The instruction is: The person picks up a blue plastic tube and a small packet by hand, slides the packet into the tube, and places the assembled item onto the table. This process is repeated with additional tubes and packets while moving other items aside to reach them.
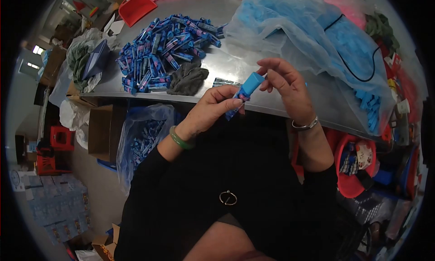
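My left hand (212, 108) is closed around a small light-blue plastic tube (252, 83) whose lower part sits in a printed dark-blue wrapper (232, 113). The tube tilts up to the right, its wide light-blue end uppermost. Right beside that end is my right hand (290, 88), fingers curved and apart, fingertips close to the rim. Flat printed strips (225, 82) lie on the metal table (226, 57) just behind my left hand. A dark grey cloth or glove (188, 77) rests by the table's front edge.
A heap of blue printed packets (158, 50) covers the table's left part. Clear bags of light-blue pieces (308, 30) fill the right. A red dustpan (137, 9) lies at the back. Below stand a lined bin of packets (145, 141) and a red basin (358, 181).
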The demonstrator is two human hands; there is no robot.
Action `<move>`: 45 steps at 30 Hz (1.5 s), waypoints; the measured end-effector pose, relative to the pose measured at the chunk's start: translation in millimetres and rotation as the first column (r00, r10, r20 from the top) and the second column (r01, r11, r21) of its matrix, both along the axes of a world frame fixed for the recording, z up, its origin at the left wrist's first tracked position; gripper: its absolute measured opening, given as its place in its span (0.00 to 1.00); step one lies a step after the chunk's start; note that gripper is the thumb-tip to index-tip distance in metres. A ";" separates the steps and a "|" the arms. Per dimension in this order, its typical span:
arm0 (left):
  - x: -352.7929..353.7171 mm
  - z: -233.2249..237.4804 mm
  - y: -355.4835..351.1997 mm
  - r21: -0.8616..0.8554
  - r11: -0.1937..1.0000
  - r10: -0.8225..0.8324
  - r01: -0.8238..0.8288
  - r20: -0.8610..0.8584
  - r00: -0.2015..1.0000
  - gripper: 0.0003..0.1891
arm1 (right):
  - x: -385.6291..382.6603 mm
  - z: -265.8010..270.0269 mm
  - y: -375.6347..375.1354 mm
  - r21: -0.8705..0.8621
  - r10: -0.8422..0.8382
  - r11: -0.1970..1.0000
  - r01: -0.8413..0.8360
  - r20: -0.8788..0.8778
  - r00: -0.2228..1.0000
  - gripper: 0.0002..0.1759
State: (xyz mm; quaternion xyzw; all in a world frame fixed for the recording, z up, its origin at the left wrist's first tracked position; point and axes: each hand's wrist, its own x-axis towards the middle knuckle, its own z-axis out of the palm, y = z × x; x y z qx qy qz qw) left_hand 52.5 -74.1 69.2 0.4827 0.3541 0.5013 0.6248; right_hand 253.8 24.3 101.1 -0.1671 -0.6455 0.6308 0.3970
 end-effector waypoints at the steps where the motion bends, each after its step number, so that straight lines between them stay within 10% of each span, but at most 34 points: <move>1: 0.7 -0.1 0.2 0.008 1.000 -0.001 0.001 0.011 1.000 0.12 | 5.0 -3.6 5.5 -0.049 0.032 0.998 -0.032 0.004 0.999 0.16; 12: -0.4 2.2 0.8 -0.065 0.984 -0.147 0.167 0.238 0.960 0.17 | -3.6 3.8 2.2 0.062 0.166 0.985 -0.162 -0.065 0.984 0.13; 21: 3.7 -0.5 16.9 -0.015 1.000 0.025 -0.024 0.123 0.992 0.12 | -13.2 -0.5 -3.9 0.430 -0.259 0.882 0.194 0.097 0.961 0.14; 26: 5.6 -1.7 25.7 -0.118 0.989 0.117 -0.094 0.205 0.972 0.11 | -18.9 -1.8 -16.4 0.785 -0.461 0.615 0.081 0.273 0.844 0.43; 45: -10.6 -35.0 63.7 -0.316 0.944 0.053 0.097 0.436 0.898 0.20 | -40.9 -46.8 23.5 0.656 -0.329 0.754 0.025 0.346 0.879 0.52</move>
